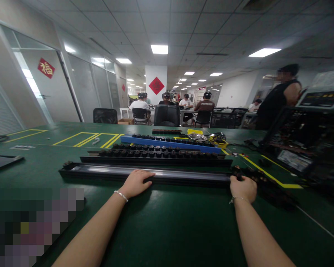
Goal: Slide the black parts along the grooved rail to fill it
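Observation:
A long black tray with a shiny empty channel (105, 171) lies across the green workbench in front of me. My left hand (136, 182) rests on its near edge around the middle, fingers curled over the rim. My right hand (242, 187) is closed on the tray's right end, beside a heap of small black parts (267, 183). Behind it lies a second black tray (156, 155) filled with a row of dark knob-like parts. Further back lies a blue tray (169, 142) with more of them.
A metal bowl (197, 137) and a yellow box (195, 131) sit at the back of the green bench (167, 230). An open machine chassis (306, 144) stands at right, with a standing person (278, 98) behind it. Several seated people work at far tables. Yellow tape lines mark the bench.

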The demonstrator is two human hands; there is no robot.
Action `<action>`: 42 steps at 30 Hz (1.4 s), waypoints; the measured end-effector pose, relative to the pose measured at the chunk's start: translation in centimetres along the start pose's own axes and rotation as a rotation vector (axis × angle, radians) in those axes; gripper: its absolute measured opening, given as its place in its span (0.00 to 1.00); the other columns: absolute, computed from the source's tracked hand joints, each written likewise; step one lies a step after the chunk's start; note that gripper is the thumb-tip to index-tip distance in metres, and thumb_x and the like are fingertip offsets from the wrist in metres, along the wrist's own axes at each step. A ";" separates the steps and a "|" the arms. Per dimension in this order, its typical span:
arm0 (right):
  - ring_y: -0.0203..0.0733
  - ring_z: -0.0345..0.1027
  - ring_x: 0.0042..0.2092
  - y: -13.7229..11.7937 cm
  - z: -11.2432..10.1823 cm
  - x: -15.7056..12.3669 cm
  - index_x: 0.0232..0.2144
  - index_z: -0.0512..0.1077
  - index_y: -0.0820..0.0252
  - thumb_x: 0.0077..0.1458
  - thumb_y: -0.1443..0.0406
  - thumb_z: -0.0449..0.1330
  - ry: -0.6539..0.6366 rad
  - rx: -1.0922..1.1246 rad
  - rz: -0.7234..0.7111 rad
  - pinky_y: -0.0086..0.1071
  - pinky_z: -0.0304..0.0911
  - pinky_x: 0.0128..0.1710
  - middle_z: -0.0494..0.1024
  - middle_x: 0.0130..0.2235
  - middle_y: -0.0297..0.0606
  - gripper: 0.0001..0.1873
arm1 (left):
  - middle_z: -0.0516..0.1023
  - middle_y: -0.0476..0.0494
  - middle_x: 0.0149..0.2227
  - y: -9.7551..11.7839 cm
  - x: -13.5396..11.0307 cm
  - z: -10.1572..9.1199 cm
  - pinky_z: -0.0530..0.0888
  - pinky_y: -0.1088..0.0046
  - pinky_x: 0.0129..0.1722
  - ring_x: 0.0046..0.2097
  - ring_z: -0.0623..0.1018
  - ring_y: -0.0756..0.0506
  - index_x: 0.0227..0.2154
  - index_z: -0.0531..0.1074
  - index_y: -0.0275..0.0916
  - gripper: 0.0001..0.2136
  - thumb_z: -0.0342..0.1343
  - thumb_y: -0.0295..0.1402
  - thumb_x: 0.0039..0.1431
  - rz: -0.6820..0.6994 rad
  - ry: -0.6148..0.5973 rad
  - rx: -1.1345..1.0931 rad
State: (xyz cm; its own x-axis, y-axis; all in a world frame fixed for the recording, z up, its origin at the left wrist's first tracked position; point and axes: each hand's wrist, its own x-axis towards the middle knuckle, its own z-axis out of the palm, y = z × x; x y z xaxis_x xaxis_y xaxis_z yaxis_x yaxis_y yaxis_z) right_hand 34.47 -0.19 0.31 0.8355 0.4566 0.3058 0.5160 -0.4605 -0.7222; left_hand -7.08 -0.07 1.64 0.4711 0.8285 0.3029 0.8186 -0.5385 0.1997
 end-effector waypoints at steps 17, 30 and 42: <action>0.55 0.65 0.44 0.5 -0.2 0.9 0.43 0.72 0.62 0.44 0.55 0.52 -0.012 -0.029 0.048 0.45 0.61 0.41 0.69 0.45 0.50 0.25 | 0.75 0.48 0.48 -0.1 0.1 0.1 0.62 0.65 0.52 0.50 0.72 0.45 0.50 0.68 0.47 0.19 0.51 0.38 0.54 -0.011 -0.011 -0.010; 0.57 0.66 0.42 1.5 -0.3 2.2 0.45 0.71 0.62 0.45 0.55 0.52 -0.030 -0.037 0.078 0.47 0.62 0.40 0.71 0.42 0.52 0.26 | 0.75 0.48 0.48 0.1 0.0 -0.1 0.62 0.65 0.52 0.50 0.72 0.45 0.50 0.68 0.47 0.19 0.51 0.38 0.54 -0.020 -0.010 -0.002; 0.56 0.66 0.41 1.8 -1.0 3.8 0.43 0.70 0.62 0.44 0.56 0.53 -0.129 -0.092 0.014 0.46 0.61 0.39 0.71 0.39 0.50 0.25 | 0.74 0.49 0.49 -0.1 0.1 0.1 0.63 0.65 0.51 0.50 0.72 0.45 0.50 0.68 0.47 0.18 0.51 0.38 0.55 -0.006 -0.006 -0.003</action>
State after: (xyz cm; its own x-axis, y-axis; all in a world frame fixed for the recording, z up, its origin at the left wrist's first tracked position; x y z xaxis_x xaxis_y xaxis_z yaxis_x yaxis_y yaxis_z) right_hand 38.75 -0.06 0.80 0.8148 0.5406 0.2095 0.5242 -0.5326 -0.6645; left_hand -7.10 0.08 1.55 0.4682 0.8326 0.2957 0.8203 -0.5340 0.2047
